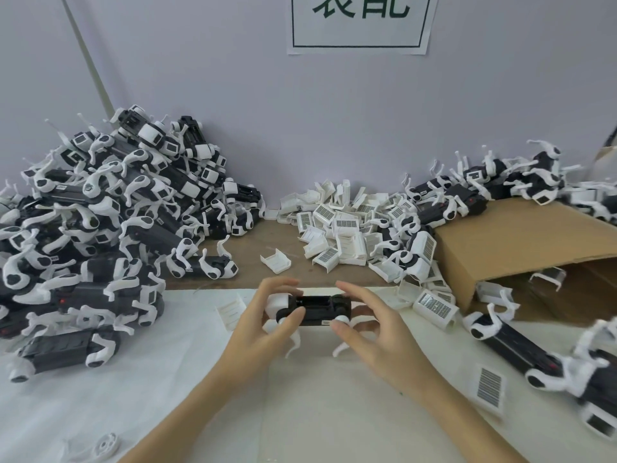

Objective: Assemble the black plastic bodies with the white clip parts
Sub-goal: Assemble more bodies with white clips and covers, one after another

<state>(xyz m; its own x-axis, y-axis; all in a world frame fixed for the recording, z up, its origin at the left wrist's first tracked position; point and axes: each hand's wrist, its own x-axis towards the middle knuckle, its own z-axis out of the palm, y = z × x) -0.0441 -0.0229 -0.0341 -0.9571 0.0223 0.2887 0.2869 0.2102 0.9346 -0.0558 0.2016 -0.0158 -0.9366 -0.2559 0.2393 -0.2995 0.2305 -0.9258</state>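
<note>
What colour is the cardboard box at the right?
Plain brown, the cardboard box; the head view shows it.

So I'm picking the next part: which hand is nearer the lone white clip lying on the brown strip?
Left. The left hand holds the black body just below the lone white clip; the right hand sits farther to the clip's right.
</note>
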